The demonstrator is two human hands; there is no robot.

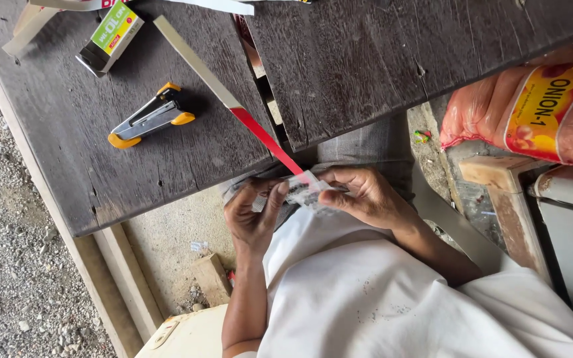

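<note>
My left hand (254, 213) and my right hand (366, 195) meet just below the edge of a dark wooden table (67, 132), over my lap. Both pinch a small clear plastic packet (303, 190) between fingers and thumbs. A long paper strip (215, 86), cream at the far end and red at the near end, runs slantwise across the table down to the packet. Whether the strip is fixed to the packet I cannot tell. A yellow and metal stapler (150, 119) lies on the table, left of the strip and apart from both hands.
A green and white small box (111, 33) lies at the table's far left. A second dark plank (399, 53) forms the right half, with a gap between. An orange mesh sack (532, 109) sits at right. Gravel ground (8, 265) lies to the left.
</note>
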